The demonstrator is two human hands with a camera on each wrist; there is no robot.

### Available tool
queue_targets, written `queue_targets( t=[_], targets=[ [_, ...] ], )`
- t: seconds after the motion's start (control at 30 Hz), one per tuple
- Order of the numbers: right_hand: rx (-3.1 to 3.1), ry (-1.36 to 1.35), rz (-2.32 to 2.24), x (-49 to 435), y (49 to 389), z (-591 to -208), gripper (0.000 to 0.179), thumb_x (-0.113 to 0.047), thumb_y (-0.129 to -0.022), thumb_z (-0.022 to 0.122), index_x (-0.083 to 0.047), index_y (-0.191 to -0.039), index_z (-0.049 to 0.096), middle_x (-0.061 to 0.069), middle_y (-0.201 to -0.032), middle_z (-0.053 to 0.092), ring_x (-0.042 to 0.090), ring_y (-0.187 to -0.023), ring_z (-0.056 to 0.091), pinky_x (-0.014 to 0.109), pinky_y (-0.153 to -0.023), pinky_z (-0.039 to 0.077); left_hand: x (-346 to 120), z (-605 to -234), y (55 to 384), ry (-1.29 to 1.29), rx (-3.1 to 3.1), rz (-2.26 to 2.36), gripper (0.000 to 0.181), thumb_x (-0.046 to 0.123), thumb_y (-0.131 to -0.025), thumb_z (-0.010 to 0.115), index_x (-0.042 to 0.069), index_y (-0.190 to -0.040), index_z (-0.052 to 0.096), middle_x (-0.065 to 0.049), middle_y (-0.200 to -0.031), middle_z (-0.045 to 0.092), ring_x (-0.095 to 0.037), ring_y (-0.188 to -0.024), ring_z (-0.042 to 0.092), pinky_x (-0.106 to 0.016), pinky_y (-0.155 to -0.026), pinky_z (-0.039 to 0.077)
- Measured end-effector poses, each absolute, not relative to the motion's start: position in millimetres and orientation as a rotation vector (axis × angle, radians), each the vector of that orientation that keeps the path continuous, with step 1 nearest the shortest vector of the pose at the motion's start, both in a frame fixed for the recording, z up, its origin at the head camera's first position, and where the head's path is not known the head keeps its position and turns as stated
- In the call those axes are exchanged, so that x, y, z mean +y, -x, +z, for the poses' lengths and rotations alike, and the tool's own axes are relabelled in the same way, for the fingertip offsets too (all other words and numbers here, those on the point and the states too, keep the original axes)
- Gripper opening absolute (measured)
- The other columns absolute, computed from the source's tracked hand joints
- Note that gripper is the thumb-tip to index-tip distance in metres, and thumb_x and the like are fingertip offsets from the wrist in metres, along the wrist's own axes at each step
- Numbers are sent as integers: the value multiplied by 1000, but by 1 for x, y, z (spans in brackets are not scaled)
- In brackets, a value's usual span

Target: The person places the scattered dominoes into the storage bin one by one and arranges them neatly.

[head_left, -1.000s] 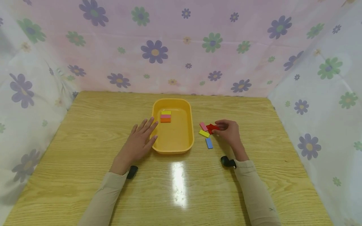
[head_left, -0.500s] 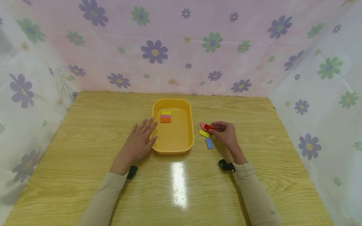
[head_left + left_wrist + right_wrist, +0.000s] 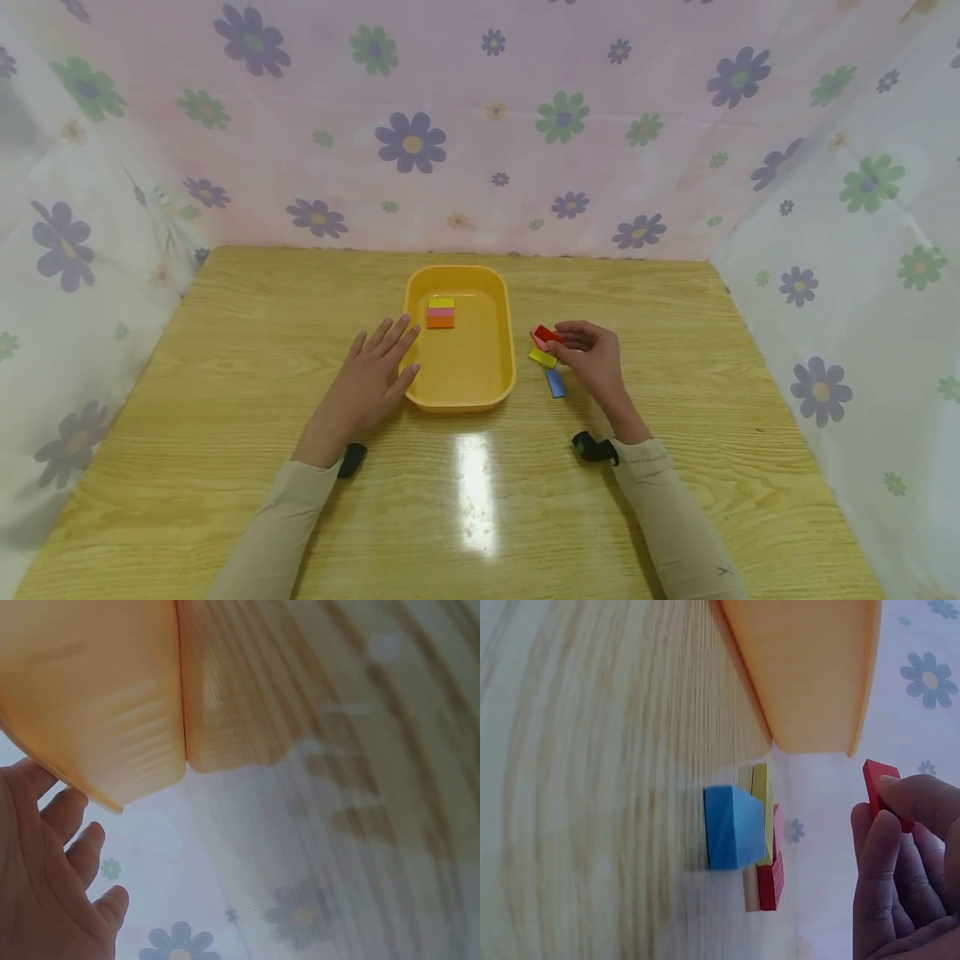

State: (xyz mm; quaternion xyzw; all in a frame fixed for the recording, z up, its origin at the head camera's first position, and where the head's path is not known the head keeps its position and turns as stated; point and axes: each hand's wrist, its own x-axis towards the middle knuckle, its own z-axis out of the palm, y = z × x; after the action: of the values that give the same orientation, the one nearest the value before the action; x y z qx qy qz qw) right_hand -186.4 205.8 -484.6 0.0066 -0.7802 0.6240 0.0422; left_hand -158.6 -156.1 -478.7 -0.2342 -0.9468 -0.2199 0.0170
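Between the thumb and fingers of the right hand (image 3: 598,360) is a red block (image 3: 546,333), pinched and held clear of the table (image 3: 675,304). Beneath that grip lie the loose pieces: a pink block (image 3: 778,827), mostly covered from above, and a second red block (image 3: 768,888), which shows in the right wrist view. A yellow block (image 3: 543,358) lies just to the near side of them, with a blue block (image 3: 555,384) nearer the right wrist.

Left of the right hand, and under the fingertips of the left hand (image 3: 363,383), stands a yellow tray (image 3: 468,371). The left hand's fingers are straight and spread, touching the tray's left rim. Just beyond its fingertips, inside the tray, three strips lie side by side: yellow (image 3: 442,303) farthest, pink (image 3: 440,312) in the middle, orange (image 3: 440,322) nearest.
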Motion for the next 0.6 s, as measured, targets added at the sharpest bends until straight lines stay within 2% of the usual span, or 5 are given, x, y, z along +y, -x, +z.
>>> queue_targets(
  t=[0.17,0.33,0.6],
  targets=[
    [-2295,6,1891,198,184,-486,30,-3,-87,80,8,-113,73,30,-111,71,3,-84,71,19,-69,59,-155,-480,160,738,-2913,-729,60,39,-109,44,11,-161,33,-9,-169,21,-37,-156,18,-66,-121,11],
    [-2199,-7,1927,190,182,-490,26,-1,-88,78,9,-111,74,28,-106,74,5,-79,73,19,-64,58,-154,-482,161,731,-2923,-736,60,40,-109,44,13,-161,31,-7,-170,19,-35,-156,17,-64,-123,9],
    [-2013,17,2099,175,177,-492,39,3,-83,81,21,-114,65,-4,-91,78,12,-84,75,25,-71,61,-156,-482,160,724,-2937,-720,61,40,-109,44,13,-161,31,-6,-170,18,-37,-156,18,-65,-122,10]
  ],
)
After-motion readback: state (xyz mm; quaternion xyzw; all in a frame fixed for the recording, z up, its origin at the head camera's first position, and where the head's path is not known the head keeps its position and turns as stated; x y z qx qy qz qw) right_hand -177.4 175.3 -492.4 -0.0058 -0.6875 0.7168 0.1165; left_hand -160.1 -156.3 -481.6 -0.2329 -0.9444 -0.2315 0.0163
